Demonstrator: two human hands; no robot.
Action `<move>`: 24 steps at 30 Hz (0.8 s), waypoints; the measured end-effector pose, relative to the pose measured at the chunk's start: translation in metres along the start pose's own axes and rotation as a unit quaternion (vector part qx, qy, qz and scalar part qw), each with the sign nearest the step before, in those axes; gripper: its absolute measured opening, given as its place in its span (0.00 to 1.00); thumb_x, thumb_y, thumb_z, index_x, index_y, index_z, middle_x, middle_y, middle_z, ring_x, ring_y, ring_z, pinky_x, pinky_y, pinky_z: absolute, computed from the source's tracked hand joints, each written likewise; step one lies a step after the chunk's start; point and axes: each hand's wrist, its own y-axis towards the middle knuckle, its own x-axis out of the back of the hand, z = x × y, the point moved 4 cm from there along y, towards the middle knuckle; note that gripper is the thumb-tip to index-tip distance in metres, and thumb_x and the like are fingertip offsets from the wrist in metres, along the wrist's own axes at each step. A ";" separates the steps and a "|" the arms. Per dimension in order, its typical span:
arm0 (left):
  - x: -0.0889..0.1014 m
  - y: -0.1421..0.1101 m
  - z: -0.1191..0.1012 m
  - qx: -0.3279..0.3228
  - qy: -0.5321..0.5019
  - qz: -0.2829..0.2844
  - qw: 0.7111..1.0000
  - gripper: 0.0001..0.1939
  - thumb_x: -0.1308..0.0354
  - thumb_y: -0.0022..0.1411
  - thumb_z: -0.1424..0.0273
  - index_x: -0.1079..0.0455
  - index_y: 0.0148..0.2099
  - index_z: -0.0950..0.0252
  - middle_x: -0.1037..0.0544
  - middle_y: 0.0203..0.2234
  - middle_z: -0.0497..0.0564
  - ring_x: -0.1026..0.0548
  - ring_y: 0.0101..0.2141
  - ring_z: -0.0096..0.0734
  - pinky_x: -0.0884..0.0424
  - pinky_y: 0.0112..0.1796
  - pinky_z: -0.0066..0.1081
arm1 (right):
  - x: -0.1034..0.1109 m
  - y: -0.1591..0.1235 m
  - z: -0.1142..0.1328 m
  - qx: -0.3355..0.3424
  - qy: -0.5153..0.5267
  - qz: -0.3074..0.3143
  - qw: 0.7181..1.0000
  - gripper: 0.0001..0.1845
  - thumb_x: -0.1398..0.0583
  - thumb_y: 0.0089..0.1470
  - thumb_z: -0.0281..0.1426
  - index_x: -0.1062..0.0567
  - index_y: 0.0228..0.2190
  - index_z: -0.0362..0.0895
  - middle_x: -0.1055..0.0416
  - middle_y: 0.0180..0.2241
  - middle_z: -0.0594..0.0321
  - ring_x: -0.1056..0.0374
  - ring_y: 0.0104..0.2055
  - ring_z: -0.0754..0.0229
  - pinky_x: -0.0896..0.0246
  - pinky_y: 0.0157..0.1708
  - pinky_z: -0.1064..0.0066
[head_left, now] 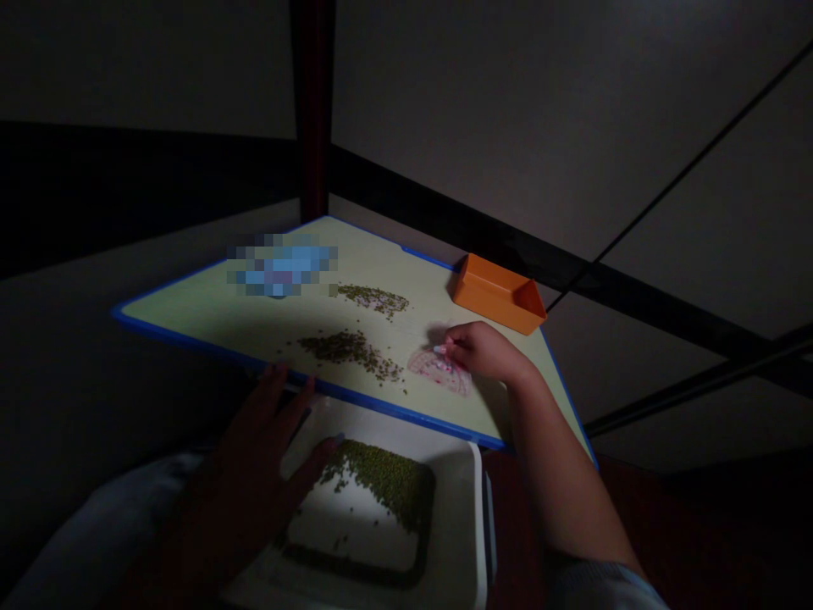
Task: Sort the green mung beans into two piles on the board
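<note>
The right hand (483,349) pinches a pink, clear-plastic, semicircular protractor (438,373) at its curved far side, right of scattered green beans (349,350), by the blue-edged table's (400,413) near-right corner; the left hand (267,424) spreads at the near edge.

Orange box (499,298), blue-edged cream board (190,307)

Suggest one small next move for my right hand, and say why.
I'd probably slide the pink protractor a little left, toward the nearer patch of seeds. The right hand's fingertips are already pinched at its far edge, it sits just right of that patch, and some loose seeds straggle toward it.
</note>
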 end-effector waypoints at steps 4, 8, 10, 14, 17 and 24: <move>-0.001 0.000 0.001 0.007 -0.001 0.009 1.000 0.33 0.56 0.61 0.51 0.42 0.62 0.65 0.50 0.67 0.61 0.48 0.64 0.48 0.39 0.56 0.49 | -0.002 0.000 0.002 0.025 0.031 0.010 0.999 0.14 0.46 0.56 0.34 0.32 0.21 0.42 0.36 0.18 0.67 0.46 0.21 0.68 0.56 0.25 0.72; -0.002 -0.001 0.003 0.013 -0.005 0.016 1.000 0.33 0.57 0.61 0.51 0.42 0.62 0.66 0.51 0.67 0.61 0.49 0.65 0.48 0.40 0.57 0.50 | -0.007 0.000 0.006 0.046 0.073 0.040 0.995 0.14 0.45 0.55 0.33 0.33 0.21 0.41 0.39 0.18 0.69 0.46 0.22 0.68 0.55 0.26 0.73; -0.003 -0.001 0.003 0.018 -0.005 0.016 1.000 0.33 0.56 0.61 0.51 0.42 0.62 0.65 0.51 0.67 0.60 0.49 0.65 0.48 0.40 0.57 0.50 | -0.009 0.000 0.008 0.064 0.095 0.054 0.992 0.14 0.44 0.55 0.33 0.33 0.21 0.41 0.41 0.18 0.70 0.48 0.23 0.68 0.55 0.26 0.74; -0.002 0.000 0.002 0.014 -0.002 0.007 1.000 0.33 0.57 0.61 0.51 0.41 0.61 0.66 0.50 0.66 0.61 0.49 0.65 0.48 0.40 0.57 0.50 | -0.009 0.000 0.008 0.080 0.122 0.057 0.988 0.15 0.43 0.55 0.35 0.35 0.20 0.41 0.44 0.18 0.71 0.50 0.23 0.69 0.55 0.26 0.74; -0.001 0.000 0.002 0.009 -0.002 0.001 1.000 0.32 0.57 0.61 0.51 0.41 0.61 0.66 0.49 0.66 0.61 0.48 0.64 0.47 0.39 0.57 0.49 | -0.007 -0.001 0.006 0.073 0.122 0.063 0.988 0.14 0.43 0.54 0.34 0.34 0.20 0.41 0.45 0.18 0.71 0.50 0.23 0.69 0.55 0.25 0.74; -0.001 -0.001 0.002 0.011 -0.007 0.003 1.000 0.32 0.58 0.62 0.52 0.43 0.62 0.64 0.51 0.67 0.59 0.49 0.65 0.47 0.39 0.56 0.49 | -0.003 -0.004 0.004 0.051 0.118 0.086 0.988 0.10 0.43 0.52 0.30 0.31 0.21 0.41 0.39 0.18 0.70 0.46 0.23 0.68 0.51 0.27 0.74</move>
